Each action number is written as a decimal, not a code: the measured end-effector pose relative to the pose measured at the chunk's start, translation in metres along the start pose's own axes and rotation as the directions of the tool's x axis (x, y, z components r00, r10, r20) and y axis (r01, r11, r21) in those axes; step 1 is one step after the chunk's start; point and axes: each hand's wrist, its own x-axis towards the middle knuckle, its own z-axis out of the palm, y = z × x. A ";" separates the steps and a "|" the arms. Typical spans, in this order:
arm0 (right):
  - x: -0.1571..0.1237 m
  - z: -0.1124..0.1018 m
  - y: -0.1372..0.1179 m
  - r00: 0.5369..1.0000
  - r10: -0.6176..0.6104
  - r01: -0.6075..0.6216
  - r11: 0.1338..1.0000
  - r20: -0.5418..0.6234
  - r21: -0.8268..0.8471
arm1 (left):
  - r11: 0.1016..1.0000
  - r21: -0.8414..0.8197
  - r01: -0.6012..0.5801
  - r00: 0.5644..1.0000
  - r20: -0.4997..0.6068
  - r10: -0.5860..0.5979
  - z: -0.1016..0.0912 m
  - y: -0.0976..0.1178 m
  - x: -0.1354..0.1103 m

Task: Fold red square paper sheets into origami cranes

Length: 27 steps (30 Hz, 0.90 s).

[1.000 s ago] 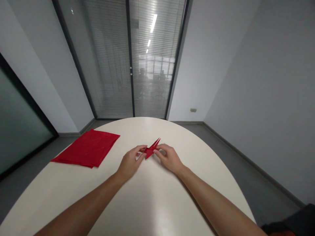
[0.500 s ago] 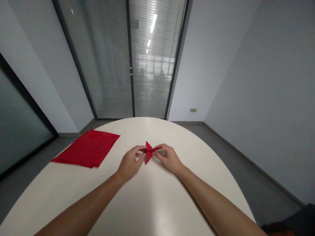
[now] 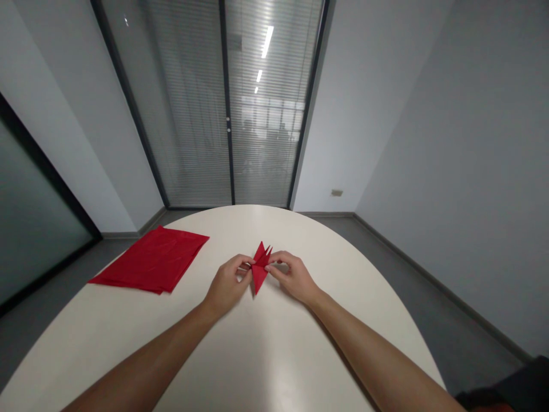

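Paper [image 3: 259,273], folded into points, is pinched between your left hand [image 3: 230,281] and right hand [image 3: 295,277] over the desk [image 3: 343,269], each grip narrow on one side, presumably to steady it while leaving its tips free, with the sheets [image 3: 150,261] lying to your left, seemingly out of your way.

The folded piece [image 3: 259,276] is plain bright red, and the stacked sheets [image 3: 150,260] are a similar red. The tabletop [image 3: 240,355] is creamy white, and the blinds [image 3: 193,143] carry fine grey horizontal stripes. The dim shape [image 3: 514,384] at lower right seems black, perhaps navy.
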 end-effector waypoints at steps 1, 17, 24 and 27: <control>0.000 0.000 0.000 1.000 0.005 -0.005 1.000 -0.002 0.002 | 1.000 0.000 0.008 1.000 0.005 -0.008 0.000 0.001 0.000; -0.005 0.003 0.002 0.997 0.060 -0.064 0.993 0.049 0.096 | 0.981 -0.112 0.159 0.984 -0.069 -0.167 0.001 -0.004 0.002; -0.005 0.002 0.002 0.997 0.061 -0.067 0.993 0.055 0.102 | 0.974 -0.140 0.179 0.980 -0.066 -0.190 0.000 -0.007 0.003; -0.005 0.001 0.000 0.997 0.045 -0.050 0.995 0.065 0.087 | 0.975 -0.137 0.174 0.980 -0.075 -0.185 0.000 -0.009 0.003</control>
